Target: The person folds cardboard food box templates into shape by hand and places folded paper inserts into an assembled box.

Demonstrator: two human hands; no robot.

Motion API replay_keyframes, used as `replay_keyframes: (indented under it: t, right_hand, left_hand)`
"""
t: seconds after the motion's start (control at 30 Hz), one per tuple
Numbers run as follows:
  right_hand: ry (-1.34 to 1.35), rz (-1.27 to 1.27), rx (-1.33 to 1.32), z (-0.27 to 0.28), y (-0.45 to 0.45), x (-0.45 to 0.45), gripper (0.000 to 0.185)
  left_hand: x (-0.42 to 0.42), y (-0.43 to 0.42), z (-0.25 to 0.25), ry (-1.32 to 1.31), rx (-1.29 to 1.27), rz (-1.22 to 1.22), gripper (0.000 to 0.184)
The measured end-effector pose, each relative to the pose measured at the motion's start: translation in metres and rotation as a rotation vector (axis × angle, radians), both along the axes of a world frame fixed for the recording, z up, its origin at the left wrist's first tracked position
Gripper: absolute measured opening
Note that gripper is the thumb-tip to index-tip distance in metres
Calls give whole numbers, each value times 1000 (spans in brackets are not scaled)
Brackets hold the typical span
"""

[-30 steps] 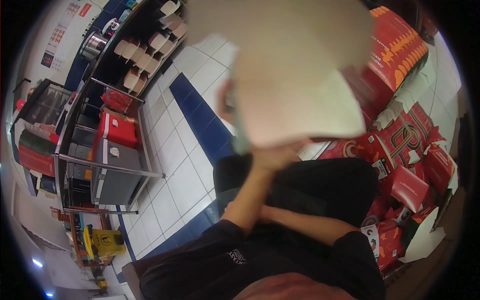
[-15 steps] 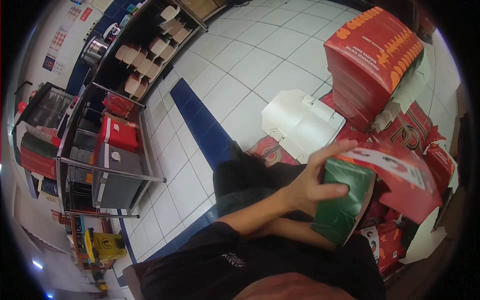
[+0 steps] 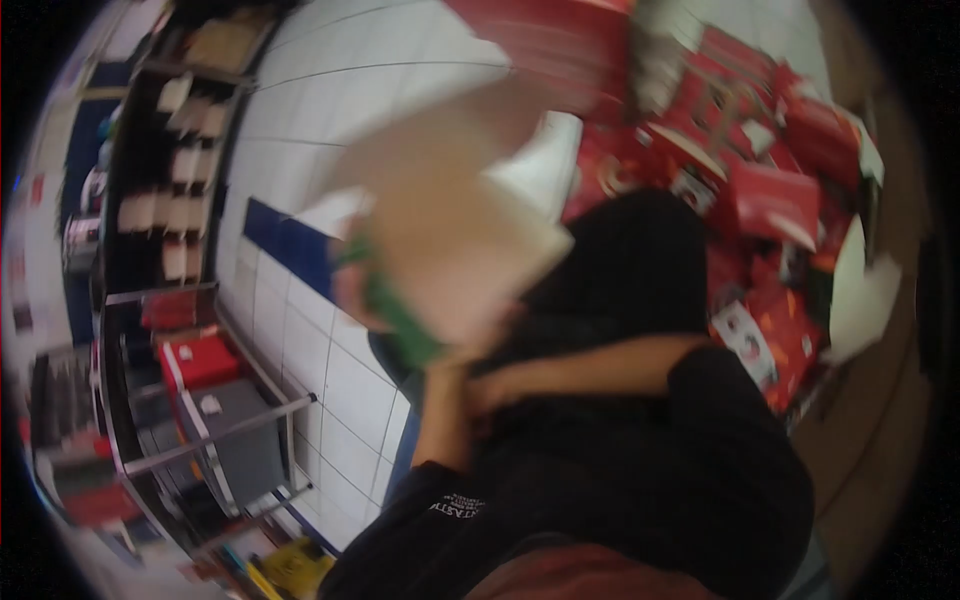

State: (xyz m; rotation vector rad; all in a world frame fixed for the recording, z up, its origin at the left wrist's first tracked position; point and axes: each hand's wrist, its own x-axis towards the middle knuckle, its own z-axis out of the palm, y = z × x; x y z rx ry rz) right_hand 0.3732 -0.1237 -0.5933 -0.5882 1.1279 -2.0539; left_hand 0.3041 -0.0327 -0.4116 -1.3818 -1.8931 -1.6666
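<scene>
A folded food carton [image 3: 460, 235], smeared by motion, is over my lap with its pale inner face towards me. Its green outer side [image 3: 410, 335] shows along the lower left edge, and a blurred flap reaches up over the floor. My left hand [image 3: 355, 285] grips the carton from its left side, the fingers partly hidden behind it. My right hand [image 3: 488, 395] is by my left wrist just below the carton; its fingers are mostly hidden, so its hold cannot be made out. Beyond the carton lies a white unfolded carton sheet [image 3: 545, 165].
Red cartons [image 3: 775, 200] lie heaped to my right, with a large red stack [image 3: 570, 50] beyond them. A metal rack [image 3: 215, 440] on the left holds a grey box [image 3: 245, 430] and a red box [image 3: 200, 358]. Further off, a shelf holds several pale open cartons [image 3: 180, 215].
The carton has swung from the right side to the left across my lap, turning its pale inside towards me. My left hand moved with it. The view has shifted right and down.
</scene>
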Motion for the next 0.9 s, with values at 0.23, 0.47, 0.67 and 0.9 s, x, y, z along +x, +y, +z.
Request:
replay_keyframes:
  t: [0.23,0.47,0.67,0.9]
  right_hand:
    - [355,-604,997,76,169,-40,38]
    - [314,-1377,968,141,301,70,31]
    - [516,-2031,1979,56,384,217,43]
    - [-111,-1937,1363,130,390,274,39]
  left_hand:
    - [-61,-115,41,-157,202,472,81]
    - [-67,-148,-34,-924,337,17,66]
    - [-39,-120,-66,-1091,318,52,60]
    - [-43,-113,-75,-1110,341,-21,56]
